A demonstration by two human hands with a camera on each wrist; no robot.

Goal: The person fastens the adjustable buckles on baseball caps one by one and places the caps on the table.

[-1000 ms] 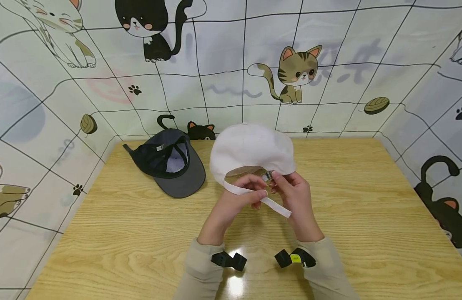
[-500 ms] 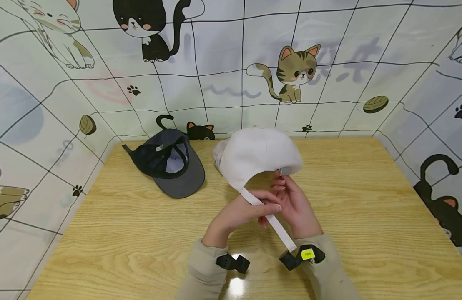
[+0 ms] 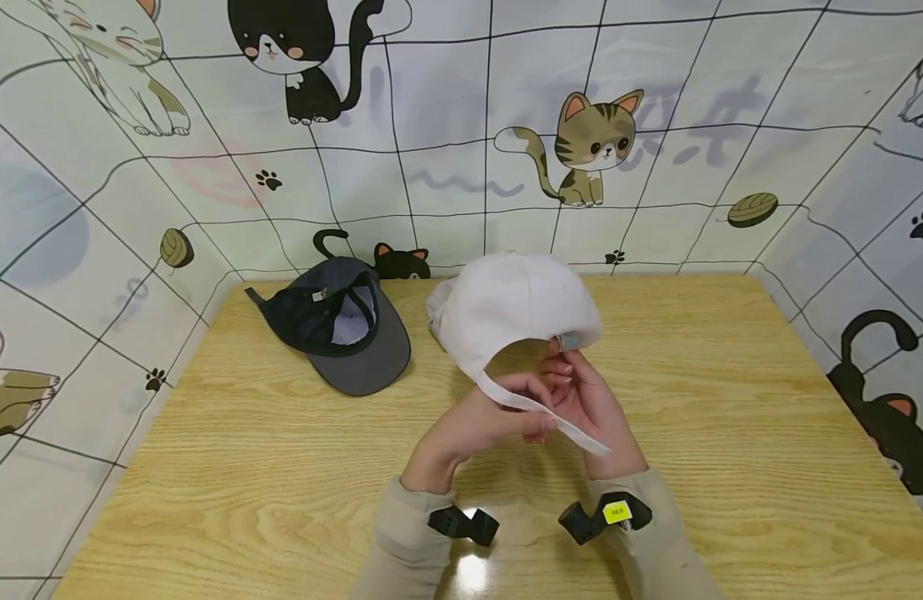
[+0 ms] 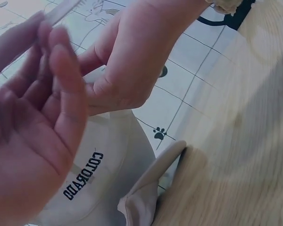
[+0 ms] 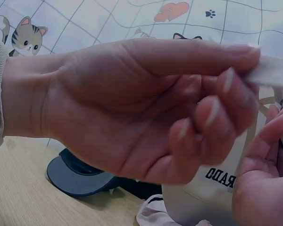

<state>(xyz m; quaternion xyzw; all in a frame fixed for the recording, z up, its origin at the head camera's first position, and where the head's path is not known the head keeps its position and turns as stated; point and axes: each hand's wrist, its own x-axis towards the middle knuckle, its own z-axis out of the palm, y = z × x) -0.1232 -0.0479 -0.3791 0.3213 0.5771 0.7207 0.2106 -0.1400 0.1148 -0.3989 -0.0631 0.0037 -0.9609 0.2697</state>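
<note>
A white baseball cap (image 3: pixel 517 300) is held up over the table, its back opening facing me. My left hand (image 3: pixel 480 429) pinches the cap's loose white strap (image 3: pixel 512 398) between thumb and fingers; the strap's free end extends past the thumb toward the right wrist. At the right side of the opening, my right hand (image 3: pixel 600 417) pinches the cap's small metal buckle (image 3: pixel 569 341) with its fingertips. Dark COLORADO lettering (image 4: pixel 84 175) shows on the cap in the left wrist view. In the right wrist view the left hand (image 5: pixel 132 108) fills the middle, gripping the strap.
A dark grey cap (image 3: pixel 367 358) lies upturned at the back left of the wooden table (image 3: pixel 731 433). Behind the table stands a white backdrop (image 3: pixel 446 108) printed with cartoon cats. Both wrists wear black cameras.
The white cap has shifted slightly right and turned, and the right hand has moved with the buckle. The left hand has slid right along the strap, whose free end has swung up and right.
</note>
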